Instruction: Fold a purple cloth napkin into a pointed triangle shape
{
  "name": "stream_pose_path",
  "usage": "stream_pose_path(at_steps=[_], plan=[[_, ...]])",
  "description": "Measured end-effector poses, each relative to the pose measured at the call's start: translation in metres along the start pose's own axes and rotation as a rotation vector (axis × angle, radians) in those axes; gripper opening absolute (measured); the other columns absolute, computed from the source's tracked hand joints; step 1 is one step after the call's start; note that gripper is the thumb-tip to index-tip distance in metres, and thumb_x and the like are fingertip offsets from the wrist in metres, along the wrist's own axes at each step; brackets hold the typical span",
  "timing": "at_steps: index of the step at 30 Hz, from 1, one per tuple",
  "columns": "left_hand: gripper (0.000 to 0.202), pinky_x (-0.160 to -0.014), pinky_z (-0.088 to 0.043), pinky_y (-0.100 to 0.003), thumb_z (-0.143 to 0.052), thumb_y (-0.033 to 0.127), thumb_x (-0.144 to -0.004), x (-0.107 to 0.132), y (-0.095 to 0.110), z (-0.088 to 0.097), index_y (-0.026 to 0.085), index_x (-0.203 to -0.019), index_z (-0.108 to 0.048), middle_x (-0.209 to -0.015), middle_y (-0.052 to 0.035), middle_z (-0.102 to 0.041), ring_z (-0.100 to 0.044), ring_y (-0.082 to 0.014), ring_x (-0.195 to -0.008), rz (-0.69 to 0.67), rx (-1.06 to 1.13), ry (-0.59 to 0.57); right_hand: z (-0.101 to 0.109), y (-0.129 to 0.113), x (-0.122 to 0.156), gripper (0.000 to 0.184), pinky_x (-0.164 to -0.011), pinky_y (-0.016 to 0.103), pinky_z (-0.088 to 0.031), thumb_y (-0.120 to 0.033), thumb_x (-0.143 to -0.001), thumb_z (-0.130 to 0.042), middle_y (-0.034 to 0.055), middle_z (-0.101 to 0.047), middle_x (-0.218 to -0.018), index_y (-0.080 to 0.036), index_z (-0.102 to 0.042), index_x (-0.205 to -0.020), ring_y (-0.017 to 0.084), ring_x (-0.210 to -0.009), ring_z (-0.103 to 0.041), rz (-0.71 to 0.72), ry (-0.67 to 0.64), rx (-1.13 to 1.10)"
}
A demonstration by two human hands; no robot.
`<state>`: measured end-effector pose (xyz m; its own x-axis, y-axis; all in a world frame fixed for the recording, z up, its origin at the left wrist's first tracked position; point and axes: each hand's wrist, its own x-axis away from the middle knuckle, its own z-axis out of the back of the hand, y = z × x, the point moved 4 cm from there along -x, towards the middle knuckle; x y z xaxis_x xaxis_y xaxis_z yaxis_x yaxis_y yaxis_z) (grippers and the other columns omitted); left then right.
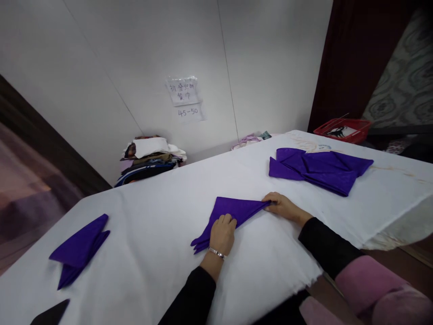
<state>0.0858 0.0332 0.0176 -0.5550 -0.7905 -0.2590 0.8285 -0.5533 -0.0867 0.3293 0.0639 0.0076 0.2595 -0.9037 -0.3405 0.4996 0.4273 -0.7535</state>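
Note:
A purple cloth napkin point(233, 208), folded into a layered triangle, lies on the white tablecloth in front of me. My left hand point(223, 234), wearing a silver bracelet, is closed over its lower middle with curled fingers; the fingertips are partly hidden. At the napkin's right end, my right hand point(279, 206) pinches the pointed corner between thumb and fingers. The napkin's left end shows several loose layered points. Off to the left sits another folded purple napkin point(79, 246), apart from both hands. A flat stack of purple napkins point(321, 169) rests beyond my right hand.
The white-covered table point(152, 275) reaches toward a pale wall bearing a handwritten paper sign point(185, 97). Behind its far edge is a pile of folded clothes point(150, 155). A red basket point(343, 130) stands at the far right. A dark object point(50, 313) shows at lower left.

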Motion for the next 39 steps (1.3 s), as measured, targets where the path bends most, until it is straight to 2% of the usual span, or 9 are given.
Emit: stream_pose_path(at_steps=[4,7,12,18,23,28,32,39], plan=[[0.025,-0.065,-0.039,-0.033,-0.042,0.005,-0.082,0.0,-0.001,-0.001,0.021,-0.089,-0.061,-0.087,-0.0044,-0.056,-0.049,-0.0189,-0.079,0.0,-0.005,0.009,0.004,0.007,0.001,0.021,-0.078,0.032,-0.047,-0.035,-0.072,-0.065,0.0025,-0.062,-0.091,-0.022,-0.066,-0.088,0.018,-0.084,-0.059,-0.107,-0.019,-0.14],[0.026,-0.064,-0.039,-0.033,-0.042,0.005,-0.082,0.0,-0.002,-0.002,0.021,-0.09,-0.061,-0.086,-0.0046,-0.057,-0.049,-0.019,-0.078,-0.006,-0.01,0.029,0.005,0.009,0.0,0.023,-0.078,0.031,-0.047,-0.038,-0.072,-0.063,0.0027,-0.062,-0.091,-0.022,-0.067,-0.087,0.018,-0.082,-0.059,-0.13,-0.021,-0.157],[0.026,-0.065,-0.039,-0.032,-0.043,0.005,-0.082,0.001,-0.004,-0.003,0.021,-0.09,-0.062,-0.087,-0.0044,-0.057,-0.049,-0.0192,-0.079,0.007,0.003,0.036,0.007,0.008,-0.001,0.019,-0.078,0.031,-0.046,-0.036,-0.073,-0.062,0.0031,-0.062,-0.086,-0.021,-0.067,-0.083,0.017,-0.08,-0.058,-0.132,0.0,-0.131],[0.027,-0.065,-0.04,-0.031,-0.042,0.005,-0.082,0.001,-0.006,-0.002,0.021,-0.092,-0.062,-0.086,-0.0038,-0.057,-0.05,-0.0193,-0.078,0.029,0.034,0.055,0.006,0.006,0.0,0.027,-0.076,0.031,-0.047,-0.034,-0.069,-0.066,0.0025,-0.06,-0.089,-0.022,-0.067,-0.094,0.017,-0.079,-0.058,-0.11,-0.024,-0.139],[0.027,-0.067,-0.04,-0.031,-0.043,0.006,-0.083,0.001,-0.006,-0.002,0.021,-0.093,-0.063,-0.086,-0.0037,-0.058,-0.05,-0.019,-0.079,0.024,0.035,0.052,0.006,0.0,-0.002,0.017,-0.084,0.032,-0.045,-0.032,-0.075,-0.061,0.0022,-0.062,-0.086,-0.024,-0.069,-0.088,0.018,-0.085,-0.058,-0.046,-0.042,-0.099],[0.025,-0.066,-0.04,-0.031,-0.044,0.008,-0.083,0.001,-0.006,-0.002,0.021,-0.092,-0.063,-0.086,-0.0027,-0.058,-0.05,-0.0185,-0.078,0.038,0.026,0.046,0.006,0.004,-0.001,0.02,-0.08,0.032,-0.047,-0.036,-0.075,-0.062,0.0033,-0.062,-0.089,-0.022,-0.069,-0.088,0.018,-0.083,-0.059,-0.098,0.004,-0.147],[0.024,-0.066,-0.04,-0.03,-0.045,0.008,-0.084,0.001,-0.006,-0.001,0.022,-0.092,-0.063,-0.086,-0.0021,-0.058,-0.05,-0.0177,-0.079,0.048,0.037,0.039,0.005,0.01,0.0,0.029,-0.075,0.031,-0.048,-0.041,-0.071,-0.065,0.0033,-0.062,-0.089,-0.02,-0.067,-0.091,0.017,-0.08,-0.06,-0.135,-0.012,-0.178],[0.026,-0.067,-0.04,-0.03,-0.044,0.007,-0.083,0.001,-0.006,-0.002,0.021,-0.095,-0.063,-0.086,-0.0025,-0.058,-0.049,-0.0178,-0.079,0.045,0.033,0.026,0.006,0.008,-0.001,0.025,-0.076,0.03,-0.048,-0.041,-0.077,-0.059,0.0034,-0.063,-0.09,-0.02,-0.068,-0.088,0.017,-0.082,-0.061,-0.099,-0.037,-0.127]])
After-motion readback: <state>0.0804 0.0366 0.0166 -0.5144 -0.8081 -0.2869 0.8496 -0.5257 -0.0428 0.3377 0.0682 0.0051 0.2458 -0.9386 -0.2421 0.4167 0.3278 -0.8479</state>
